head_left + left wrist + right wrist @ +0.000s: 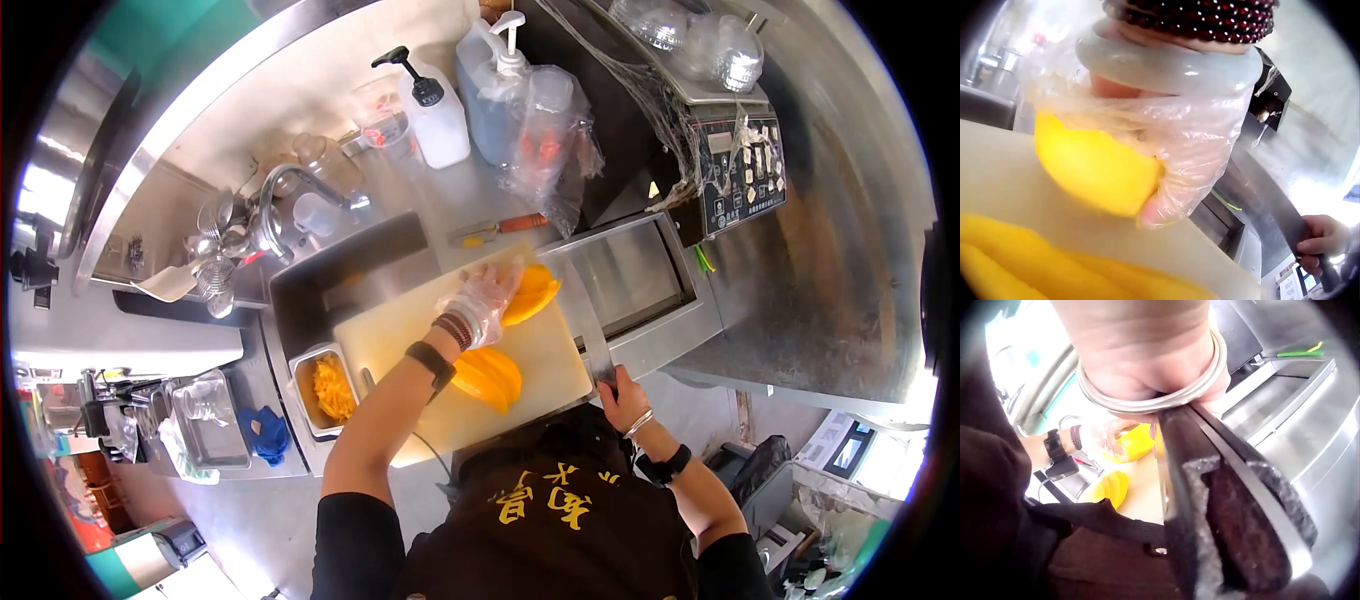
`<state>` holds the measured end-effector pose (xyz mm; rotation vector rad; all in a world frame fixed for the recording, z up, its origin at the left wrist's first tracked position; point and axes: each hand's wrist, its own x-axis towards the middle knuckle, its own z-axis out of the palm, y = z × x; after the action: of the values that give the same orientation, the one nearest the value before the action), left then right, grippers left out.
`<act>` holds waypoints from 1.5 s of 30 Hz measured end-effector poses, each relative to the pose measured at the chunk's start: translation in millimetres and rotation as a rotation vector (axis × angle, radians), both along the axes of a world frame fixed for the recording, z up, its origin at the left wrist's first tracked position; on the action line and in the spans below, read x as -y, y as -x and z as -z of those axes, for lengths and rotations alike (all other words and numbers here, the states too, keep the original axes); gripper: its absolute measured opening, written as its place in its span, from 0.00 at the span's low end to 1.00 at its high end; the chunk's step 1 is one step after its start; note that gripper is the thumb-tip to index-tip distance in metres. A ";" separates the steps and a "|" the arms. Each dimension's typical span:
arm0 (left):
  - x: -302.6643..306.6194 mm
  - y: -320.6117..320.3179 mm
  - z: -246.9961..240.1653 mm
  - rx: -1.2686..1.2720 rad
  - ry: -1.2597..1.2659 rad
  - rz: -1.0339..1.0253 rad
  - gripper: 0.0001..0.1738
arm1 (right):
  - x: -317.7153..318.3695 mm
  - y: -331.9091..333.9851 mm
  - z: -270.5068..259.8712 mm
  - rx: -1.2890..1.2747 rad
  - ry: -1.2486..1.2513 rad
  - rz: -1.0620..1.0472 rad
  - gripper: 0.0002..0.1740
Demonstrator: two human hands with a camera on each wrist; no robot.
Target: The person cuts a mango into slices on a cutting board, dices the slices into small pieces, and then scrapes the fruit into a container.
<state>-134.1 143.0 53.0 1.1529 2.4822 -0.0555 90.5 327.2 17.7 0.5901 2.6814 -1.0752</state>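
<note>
In the head view my left hand (485,298), in a clear plastic glove, grips a yellow peeled mango (534,297) at the far side of the white cutting board (560,372). The left wrist view shows its thumb and fingers curled around that mango (1094,165). Nearer my body, a second mango portion (488,380), cut lengthwise, lies on the board. My bare right hand (624,402) holds a large knife (596,345) by its dark handle, beyond the board's right edge. The right wrist view has this knife handle (1241,531) close up.
A metal container (334,392) of yellow fruit pieces stands left of the board, with the sink (350,262) behind. A tool with a reddish handle (522,223) lies at the back, near pump bottles (437,125). Right of the board is a recessed metal bay (630,268).
</note>
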 end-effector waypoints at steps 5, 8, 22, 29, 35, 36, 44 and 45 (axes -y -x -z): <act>50.0 -36.5 -1.0 -0.074 -0.426 0.272 0.43 | -3.0 -7.4 11.8 -0.024 0.044 -0.001 0.14; 65.2 -72.9 26.1 0.050 -0.328 0.370 0.41 | -3.3 -1.8 10.5 -0.035 0.054 -0.040 0.13; 40.8 -63.5 16.3 0.273 0.289 0.204 0.20 | 18.3 16.5 11.3 -0.075 0.046 -0.253 0.13; 66.2 -66.8 7.8 0.269 0.243 0.098 0.13 | 17.5 8.1 12.8 -0.043 -0.006 -0.278 0.14; 101.7 -41.8 1.7 0.226 0.282 -0.051 0.15 | 24.1 11.4 6.7 -0.017 -0.021 -0.297 0.13; 105.4 -38.7 -0.3 0.228 0.278 -0.053 0.15 | 25.9 12.8 5.9 -0.015 -0.024 -0.301 0.13; 127.8 -95.0 46.9 -0.367 -0.315 -0.051 0.05 | 40.6 22.8 4.6 0.015 -0.020 -0.362 0.14; 127.4 -108.0 46.9 -0.402 -0.373 -0.113 0.06 | 42.6 24.0 4.4 0.015 -0.021 -0.365 0.14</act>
<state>-26.1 15.5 6.1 1.2408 3.0026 0.2415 66.5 284.5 13.3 0.1003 2.6467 -0.9361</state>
